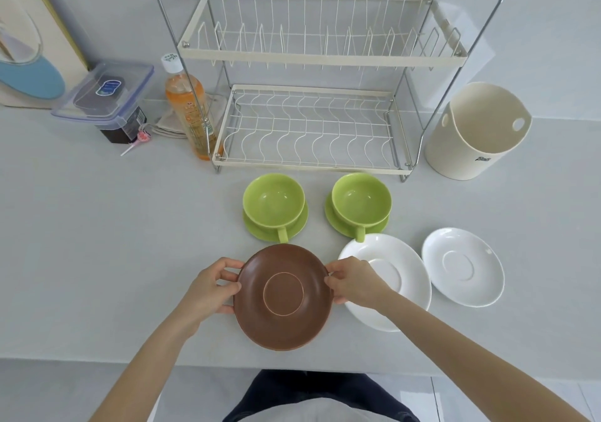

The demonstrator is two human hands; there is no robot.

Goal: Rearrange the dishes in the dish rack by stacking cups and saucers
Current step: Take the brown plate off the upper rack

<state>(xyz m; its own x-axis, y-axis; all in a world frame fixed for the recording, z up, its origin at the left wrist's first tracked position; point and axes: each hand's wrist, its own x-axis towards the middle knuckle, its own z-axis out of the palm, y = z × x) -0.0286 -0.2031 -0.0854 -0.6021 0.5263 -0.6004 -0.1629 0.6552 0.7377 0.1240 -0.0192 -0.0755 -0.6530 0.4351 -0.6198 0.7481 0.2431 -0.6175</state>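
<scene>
A brown saucer sits low in the middle, near the counter's front edge. My left hand grips its left rim and my right hand grips its right rim. Behind it stand two green cups, the left cup on a green saucer and the right cup on another green saucer. Two white saucers lie at the right, one partly under my right wrist, the other further right. The two-tier wire dish rack at the back holds nothing.
A cream utensil holder stands right of the rack. To the rack's left are an orange drink bottle, a lidded plastic container and folded cloths. The counter's front edge runs just below the brown saucer.
</scene>
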